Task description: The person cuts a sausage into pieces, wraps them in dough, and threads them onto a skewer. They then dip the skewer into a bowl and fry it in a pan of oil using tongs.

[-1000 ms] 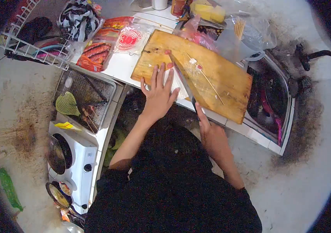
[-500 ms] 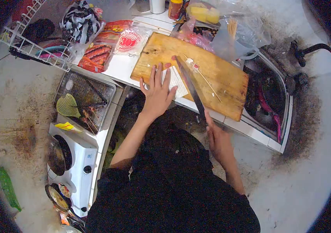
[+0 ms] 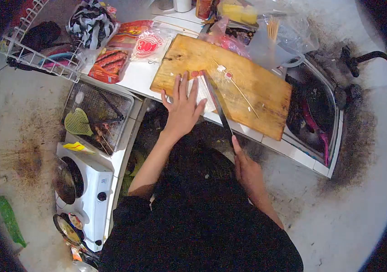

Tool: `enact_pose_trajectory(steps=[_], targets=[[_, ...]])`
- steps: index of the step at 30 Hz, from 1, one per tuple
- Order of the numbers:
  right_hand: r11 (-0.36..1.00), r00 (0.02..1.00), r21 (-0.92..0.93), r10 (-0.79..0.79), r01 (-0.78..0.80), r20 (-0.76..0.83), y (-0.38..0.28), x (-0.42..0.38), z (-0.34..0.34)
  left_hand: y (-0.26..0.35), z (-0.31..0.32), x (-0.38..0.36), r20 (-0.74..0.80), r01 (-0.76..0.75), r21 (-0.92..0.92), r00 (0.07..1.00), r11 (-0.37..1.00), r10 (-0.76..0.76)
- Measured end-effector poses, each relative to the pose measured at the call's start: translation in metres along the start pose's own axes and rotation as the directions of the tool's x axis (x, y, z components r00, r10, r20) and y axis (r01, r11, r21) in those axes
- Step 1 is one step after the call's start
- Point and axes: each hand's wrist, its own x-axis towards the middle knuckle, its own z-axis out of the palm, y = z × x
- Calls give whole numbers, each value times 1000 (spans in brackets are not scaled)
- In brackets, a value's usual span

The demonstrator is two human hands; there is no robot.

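Note:
My left hand (image 3: 181, 109) lies flat with its fingers spread, over a white square wrapper sheet (image 3: 205, 102) at the near edge of the wooden cutting board (image 3: 261, 99). Part of the sheet is hidden under the fingers. My right hand (image 3: 247, 170) is closed round the handle of a long knife (image 3: 221, 113). Its blade lies along the sheet's right side, tip by the small red slices (image 3: 195, 74). To the right, a bamboo skewer (image 3: 243, 93) rests on the board with white and reddish pieces near its upper end.
Packets of sausages (image 3: 108, 63) and a wrapper packet (image 3: 147, 45) lie left of the board. Behind it stand bundled skewers (image 3: 273, 29) and plastic bags. A sink (image 3: 309, 158) is at the right; a white stove (image 3: 96, 181) and a wire-rack tray (image 3: 127, 111) are at the left.
My right hand and the knife have shifted left and slightly down, bringing the blade to the sheet's right side. My left hand stays nearly in place.

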Motion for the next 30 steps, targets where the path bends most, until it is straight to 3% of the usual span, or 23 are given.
enact_pose_trajectory(steps=[6, 8, 12, 14, 15, 19, 22, 24, 26, 27, 30], targets=[[993, 982, -46, 115, -109, 148, -16, 18, -12, 2, -4, 0, -19, -31, -4, 999, 1000, 31], [999, 997, -25, 48, -46, 55, -16, 28, -10, 2, -4, 0, -8, -18, -10, 1000, 1000, 18], [996, 999, -92, 17, -12, 52, -18, 42, -15, 2, -4, -1, -25, -10, -32, 1000, 999, 9], [980, 974, 3, -197, 198, -110, -4, 48, -9, 2, -2, -1, -26, 1, -39, 1000, 999, -2], [979, 972, 1, -201, 203, -117, -1, 51, -11, 2, -3, -1, -21, 14, -47, 1000, 999, -15], [992, 979, 95, -69, 89, -190, 4, 53, -25, 0, -14, 2, -43, -6, -21, 999, 1000, 5], [998, 974, 67, 16, -1, -226, 6, 50, -45, -5, -15, 11, -106, -16, -104, 994, 994, 4], [998, 969, 40, 50, -42, -241, 14, 48, -52, -15, -9, 23, -251, -59, -258, 968, 964, -7], [998, 950, -55, -30, 13, -311, 27, 48, -56, -16, -14, 34, -284, -22, -213, 958, 977, -40], [994, 961, -75, 55, -79, -272, 26, 47, -58, -23, -15, 43, -287, -39, -174, 958, 984, -13], [993, 945, -108, 15, -53, -328, 36, 44, -61, -29, -13, 63, -342, -45, -79, 940, 996, 16]])
